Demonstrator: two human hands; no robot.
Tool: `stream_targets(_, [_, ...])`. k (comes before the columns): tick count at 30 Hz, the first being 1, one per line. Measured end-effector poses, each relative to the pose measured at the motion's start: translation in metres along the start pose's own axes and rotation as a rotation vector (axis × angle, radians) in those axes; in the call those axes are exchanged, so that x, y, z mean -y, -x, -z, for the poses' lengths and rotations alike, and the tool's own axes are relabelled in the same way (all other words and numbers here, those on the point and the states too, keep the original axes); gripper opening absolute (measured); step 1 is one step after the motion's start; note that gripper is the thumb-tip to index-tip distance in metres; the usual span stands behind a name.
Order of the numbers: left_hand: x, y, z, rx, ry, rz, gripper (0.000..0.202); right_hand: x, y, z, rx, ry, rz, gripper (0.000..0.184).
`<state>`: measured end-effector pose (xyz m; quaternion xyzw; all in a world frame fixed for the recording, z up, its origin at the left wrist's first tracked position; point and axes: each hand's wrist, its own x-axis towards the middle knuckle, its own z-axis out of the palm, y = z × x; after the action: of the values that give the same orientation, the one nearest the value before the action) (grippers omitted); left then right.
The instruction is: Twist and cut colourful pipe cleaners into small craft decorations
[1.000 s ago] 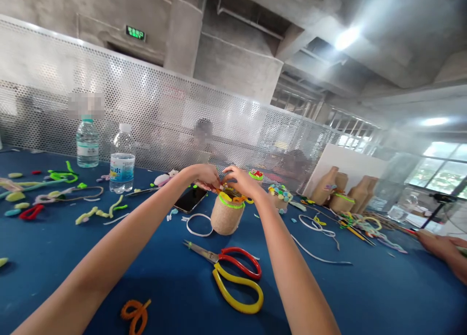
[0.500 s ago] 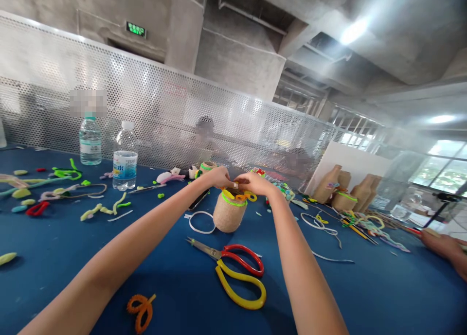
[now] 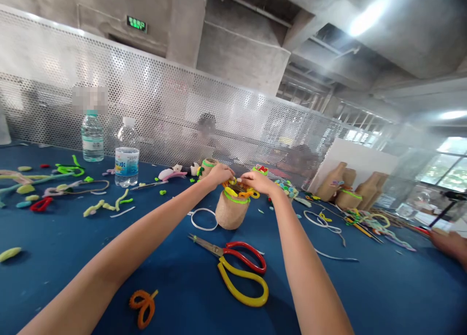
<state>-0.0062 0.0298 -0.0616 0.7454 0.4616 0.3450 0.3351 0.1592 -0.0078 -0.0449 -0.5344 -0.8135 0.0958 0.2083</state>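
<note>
A small twine-wrapped jar point(image 3: 230, 214) with a green rim stands on the blue table point(image 3: 73, 247). Yellow and orange pipe cleaners point(image 3: 241, 193) sit coiled on its mouth. My left hand point(image 3: 219, 173) and my right hand point(image 3: 257, 181) meet just above the jar, fingers pinched on the pipe cleaners at the rim. Both forearms reach out from the bottom of the view.
Red and yellow scissors point(image 3: 237, 267) lie in front of the jar, an orange pipe-cleaner loop point(image 3: 143, 307) nearer me. Two water bottles point(image 3: 127, 159) stand at the back left among scattered pipe cleaners. More wrapped bottles point(image 3: 335, 183) stand right. Another person's hand point(image 3: 450, 242) rests at far right.
My hands stay at the jar's rim and have drawn slightly closer together. The view has shifted a little, showing another wrapped jar behind my left hand.
</note>
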Motion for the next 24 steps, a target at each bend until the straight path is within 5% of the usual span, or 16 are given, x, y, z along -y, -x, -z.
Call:
stream_targets(12, [-0.004,0.007,0.008,0.068,-0.007,0.052,0.021,-0.009,-0.004,-0.013,-0.071,-0.076,-0.057,0.055])
stream_targets(24, [-0.002,0.006,0.005,0.12,-0.067,0.016,0.018,-0.003,-0.003,-0.024,-0.039,-0.157,-0.077,0.047])
